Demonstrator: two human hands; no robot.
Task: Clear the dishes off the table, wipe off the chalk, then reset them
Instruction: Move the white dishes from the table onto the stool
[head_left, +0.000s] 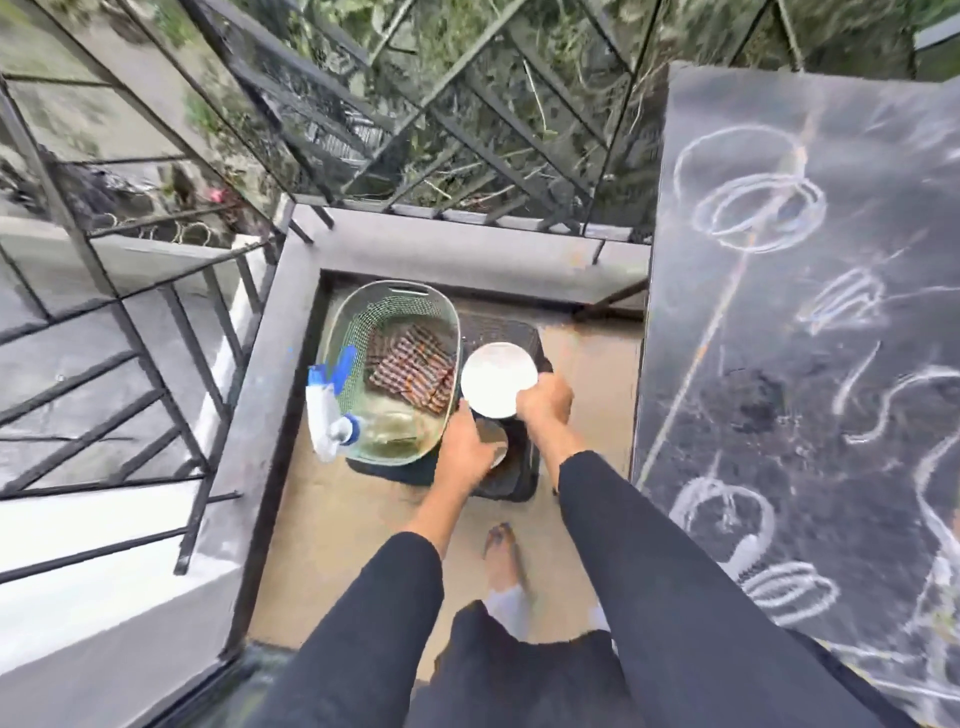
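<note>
I see the round white plate (497, 378) pinched by its near rim in the right hand (545, 402), above a black plastic stool (511, 327). The left hand (467, 449) curls round a small greyish dish (496, 448), mostly hidden and blurred, beside a pale green mesh basket (397, 290).

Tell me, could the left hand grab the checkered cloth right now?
Probably not yet: the left hand holds a small dish. The checkered cloth lies uncovered in the open basket beside it.
</note>
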